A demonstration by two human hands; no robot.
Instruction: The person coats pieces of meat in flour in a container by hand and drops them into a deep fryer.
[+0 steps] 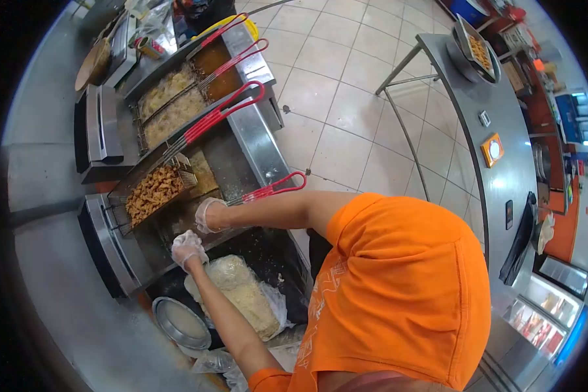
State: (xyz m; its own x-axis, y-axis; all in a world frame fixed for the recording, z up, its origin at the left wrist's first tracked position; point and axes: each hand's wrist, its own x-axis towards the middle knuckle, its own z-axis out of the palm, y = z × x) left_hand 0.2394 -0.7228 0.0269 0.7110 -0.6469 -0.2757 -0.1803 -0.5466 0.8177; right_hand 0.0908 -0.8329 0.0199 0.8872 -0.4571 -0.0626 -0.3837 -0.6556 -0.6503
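My left hand point(188, 249), in a clear plastic glove coated with white, is closed above the near edge of the fryer. Whatever its fingers hold, if anything, is too small to make out. Just beyond it, my right hand point(210, 215), also gloved, is over the fryer vat point(225, 157); its fingers are mostly hidden. Close to my right wrist lies a red basket handle point(274, 188). A wire fryer basket point(188, 175) of browned fried pieces point(153, 193) rests beyond my hands. Below my left hand, a pale floury mass point(242, 294) lies on plastic in a dark tray.
A metal bowl point(181, 323) with pale liquid sits beside the flour. Farther along the fryer, baskets of bubbling food point(174, 117) have red handles jutting over the front. Behind me stands a steel table point(467, 98) with a food tray point(480, 52), an orange box point(493, 149) and a phone point(509, 214).
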